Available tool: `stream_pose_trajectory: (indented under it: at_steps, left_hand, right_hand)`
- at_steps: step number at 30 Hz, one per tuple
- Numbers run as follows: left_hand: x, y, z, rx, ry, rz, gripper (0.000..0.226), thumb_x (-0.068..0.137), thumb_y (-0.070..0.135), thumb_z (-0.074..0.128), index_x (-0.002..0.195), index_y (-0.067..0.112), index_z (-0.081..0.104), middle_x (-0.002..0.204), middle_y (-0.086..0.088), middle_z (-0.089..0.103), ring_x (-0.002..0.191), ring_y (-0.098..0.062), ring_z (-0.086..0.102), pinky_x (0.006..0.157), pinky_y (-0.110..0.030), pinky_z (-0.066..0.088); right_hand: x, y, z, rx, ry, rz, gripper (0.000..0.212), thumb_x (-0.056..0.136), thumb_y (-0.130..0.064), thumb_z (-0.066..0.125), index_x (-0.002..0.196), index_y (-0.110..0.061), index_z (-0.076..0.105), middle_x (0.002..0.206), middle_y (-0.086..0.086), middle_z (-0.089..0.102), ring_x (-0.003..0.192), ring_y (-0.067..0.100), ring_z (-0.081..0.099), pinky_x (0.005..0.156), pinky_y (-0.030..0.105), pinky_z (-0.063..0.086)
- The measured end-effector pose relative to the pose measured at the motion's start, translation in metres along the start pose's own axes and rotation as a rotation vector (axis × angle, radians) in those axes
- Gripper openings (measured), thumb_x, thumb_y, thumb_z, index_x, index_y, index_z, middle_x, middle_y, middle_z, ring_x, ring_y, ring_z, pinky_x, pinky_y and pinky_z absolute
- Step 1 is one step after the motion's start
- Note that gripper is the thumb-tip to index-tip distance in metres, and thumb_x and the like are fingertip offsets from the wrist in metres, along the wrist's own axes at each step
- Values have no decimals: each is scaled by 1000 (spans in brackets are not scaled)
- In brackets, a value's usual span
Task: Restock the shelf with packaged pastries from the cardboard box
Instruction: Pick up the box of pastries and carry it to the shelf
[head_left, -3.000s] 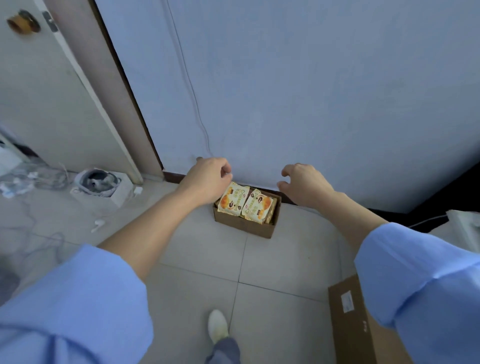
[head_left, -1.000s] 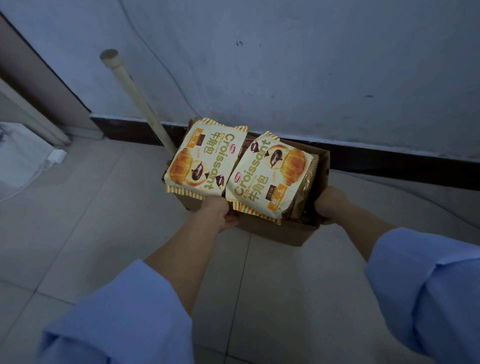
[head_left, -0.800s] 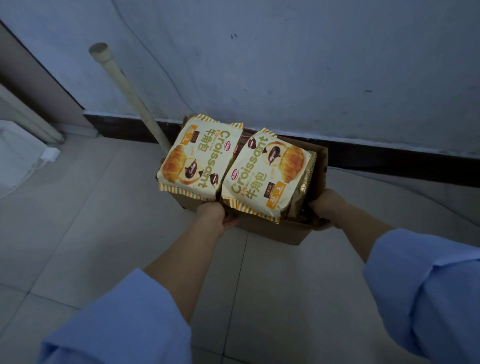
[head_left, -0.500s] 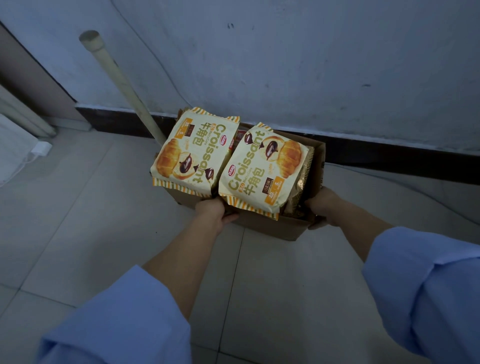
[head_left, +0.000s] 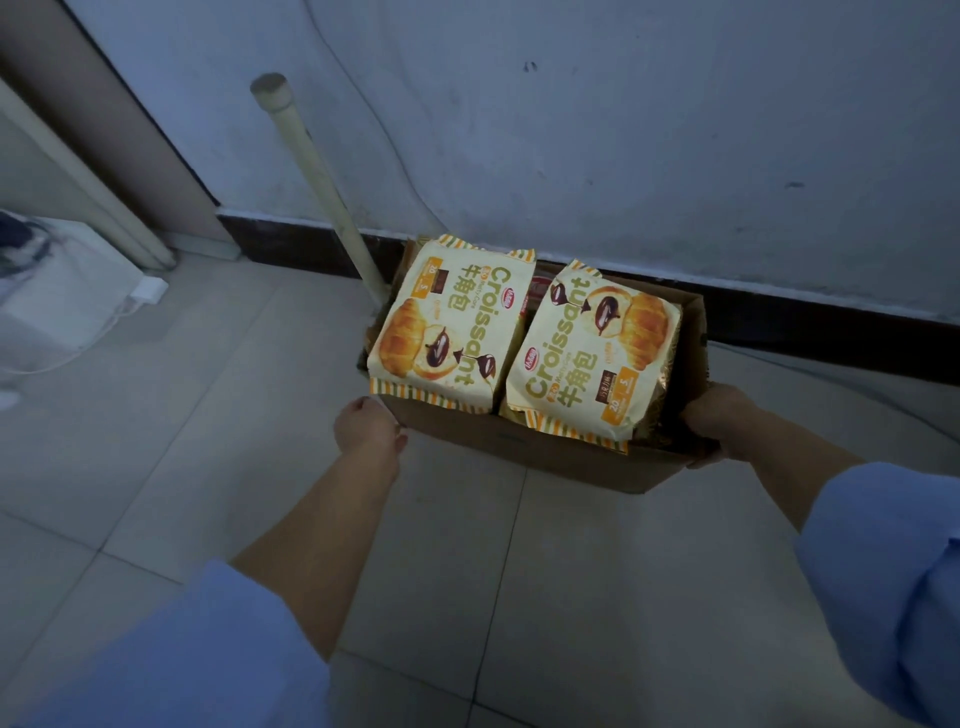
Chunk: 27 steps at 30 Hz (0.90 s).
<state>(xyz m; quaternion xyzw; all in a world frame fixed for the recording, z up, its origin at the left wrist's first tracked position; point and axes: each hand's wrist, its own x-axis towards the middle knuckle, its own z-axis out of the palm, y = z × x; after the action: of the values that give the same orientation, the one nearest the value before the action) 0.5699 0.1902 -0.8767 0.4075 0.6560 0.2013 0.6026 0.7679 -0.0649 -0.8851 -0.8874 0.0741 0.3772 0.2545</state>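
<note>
Nearest us: blue sleeves, forearms out over the floor tiles (head_left: 597, 597). Our left hand (head_left: 368, 428) is curled at the cardboard box's (head_left: 519, 447) near-left corner, thumb on the front wall; fingers hidden, so whether it's truly gripping we can't tell. Our right hand (head_left: 719, 418) wraps the right end w/ fingers closed on the wall. Box looks lifted, tho we can't be sure. On top: left croissant pack (head_left: 452, 325) & right croissant pack (head_left: 597, 353), side by side. Behind: pole (head_left: 317, 176) leaning on wall. Step, we reckon: fetching stock. Next: carry it level to the shelf, not in view.
</note>
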Motion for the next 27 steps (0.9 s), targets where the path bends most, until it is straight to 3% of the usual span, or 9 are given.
stream_pose_trajectory:
  at_steps: [3,6,8,10,13,17,19,25,27]
  left_hand:
    - [15,12,-14,-16,-37,75,32,96,25,50,122,8,60,107,-12,62,85,-25,60,70,-34,52]
    - [28,15,-23,181,-167,35,39,87,32,64,118,7,63,102,-15,69,92,-33,67,81,-44,58]
    - [30,14,-28,365,-188,85,44,86,34,65,122,8,62,104,-17,69,95,-36,68,84,-46,57]
    - [32,13,-31,478,-187,190,43,88,31,63,123,6,62,110,-19,69,97,-37,68,87,-49,56]
    - [33,16,-34,637,-189,316,32,90,23,60,113,3,67,101,-22,70,93,-40,68,84,-51,56]
    - [40,19,-40,819,-145,412,24,87,18,60,95,-1,73,89,-23,72,80,-39,70,75,-49,59]
    - [44,18,-43,879,-119,425,24,86,18,59,90,0,74,85,-23,72,77,-38,70,74,-48,60]
    - [43,20,-63,915,-45,403,22,85,14,57,87,-1,73,89,-22,71,81,-38,69,76,-42,59]
    - [40,28,-74,909,-16,379,21,85,13,57,87,-1,73,92,-22,71,84,-38,69,78,-42,59]
  right_hand:
    - [-5,6,-5,-40,9,-4,25,95,0,45,119,4,52,97,27,57,61,37,57,41,39,53]
    - [-8,13,-7,-79,25,-12,28,94,-1,47,121,0,52,89,21,57,67,35,57,46,38,49]
    - [-9,17,-6,-108,27,-30,30,93,-1,49,123,-2,52,99,23,58,77,37,59,49,38,50]
    - [-11,18,-3,-129,50,-62,31,91,-4,51,122,-1,53,109,25,60,91,40,61,62,43,54]
    - [-13,20,2,-103,95,-91,30,91,-8,52,120,-2,57,113,24,62,102,40,61,84,45,54]
    - [-16,25,4,-45,116,-80,28,90,-8,52,116,-2,60,107,22,64,100,39,61,82,43,54]
    - [-21,26,5,-51,118,-87,26,90,-6,50,113,-3,61,101,20,64,95,37,61,73,39,53]
    - [-42,10,6,-87,106,-107,25,88,-4,49,108,0,63,99,20,63,88,34,60,66,35,51]
    - [-51,-3,3,-103,102,-115,24,88,-3,49,108,1,63,101,21,64,93,36,62,73,39,54]
